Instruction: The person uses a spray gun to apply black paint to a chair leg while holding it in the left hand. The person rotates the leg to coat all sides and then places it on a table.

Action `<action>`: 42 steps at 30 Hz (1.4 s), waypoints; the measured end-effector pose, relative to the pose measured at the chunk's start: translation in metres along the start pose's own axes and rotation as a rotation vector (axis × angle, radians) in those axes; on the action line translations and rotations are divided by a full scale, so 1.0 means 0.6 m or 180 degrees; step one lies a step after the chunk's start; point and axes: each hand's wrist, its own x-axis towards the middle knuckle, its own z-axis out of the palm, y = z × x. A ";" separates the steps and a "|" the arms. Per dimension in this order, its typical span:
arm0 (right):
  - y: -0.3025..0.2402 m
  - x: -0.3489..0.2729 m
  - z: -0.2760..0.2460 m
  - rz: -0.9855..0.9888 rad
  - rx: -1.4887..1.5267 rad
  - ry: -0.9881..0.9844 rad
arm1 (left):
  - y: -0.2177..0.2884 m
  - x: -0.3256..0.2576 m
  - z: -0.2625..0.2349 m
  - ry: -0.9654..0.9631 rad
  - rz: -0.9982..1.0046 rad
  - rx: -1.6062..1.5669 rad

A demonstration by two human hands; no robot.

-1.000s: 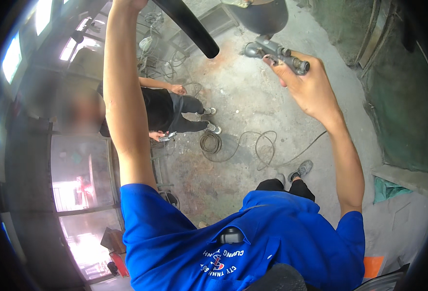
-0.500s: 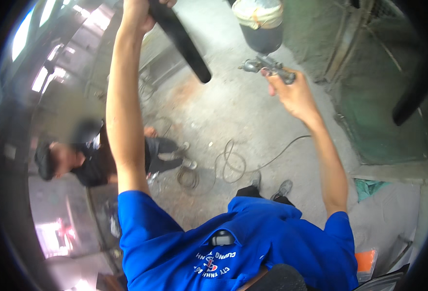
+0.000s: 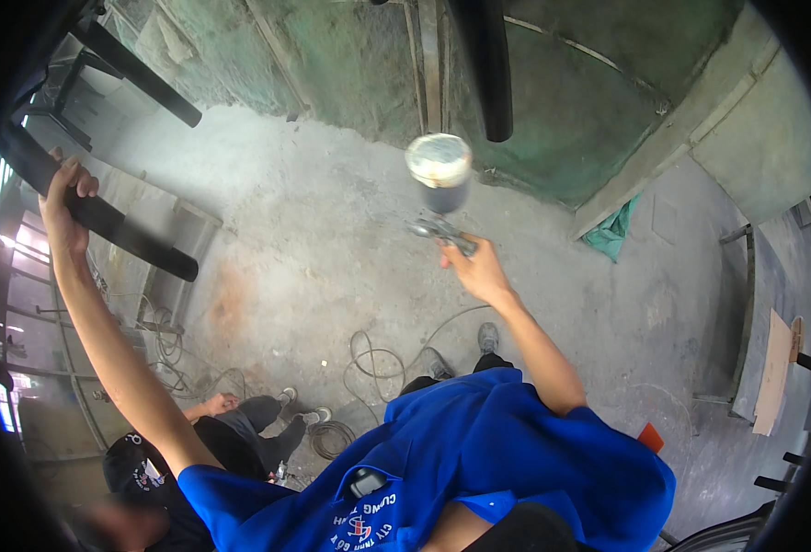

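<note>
My left hand (image 3: 67,198), at the far left with the arm stretched out, is wrapped round a black tapered furniture leg (image 3: 143,237). My right hand (image 3: 481,276) grips a metal spray gun (image 3: 442,232) near the middle. On top of the gun sits a paint cup (image 3: 444,166), dark below with a pale, stained cover, slightly blurred. Another black leg (image 3: 484,74) hangs down from the upper edge, just beyond the cup and apart from it. A further black leg (image 3: 143,78) shows at the upper left. What joins the legs is out of sight.
A person in black (image 3: 231,442) is at the lower left, close to my left arm. A thin hose (image 3: 373,359) loops over the concrete floor near my shoes. Greenish, paint-coated panels (image 3: 350,64) stand along the far side. A low bench (image 3: 180,253) is beyond the leg.
The view has swung to the right. In it, my left hand and its black leg sit farther left, and the spray gun appears lower and a little left, still in my right hand.
</note>
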 end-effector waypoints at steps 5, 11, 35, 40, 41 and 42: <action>0.070 -0.081 -0.091 0.0317 -0.0102 0.0748 | 0.021 -0.014 -0.017 0.0031 -0.0072 0.0297; 0.077 -0.159 -0.175 0.0677 -0.0067 0.1323 | 0.054 -0.019 -0.019 -0.0097 -0.0216 0.0505; 0.153 -0.178 -0.262 0.0465 0.0068 0.0733 | -0.188 -0.293 0.639 0.1418 0.0606 0.0866; 0.165 -0.179 -0.285 0.0530 0.0203 0.0584 | -0.488 -0.764 0.568 0.0572 -0.1601 0.1871; 0.167 -0.179 -0.289 0.0589 0.0287 0.0549 | -0.521 -0.900 0.557 0.0629 -0.2474 0.2172; 0.165 -0.180 -0.293 0.0607 0.0222 0.0537 | -0.535 -1.040 0.545 0.0512 -0.3142 0.2579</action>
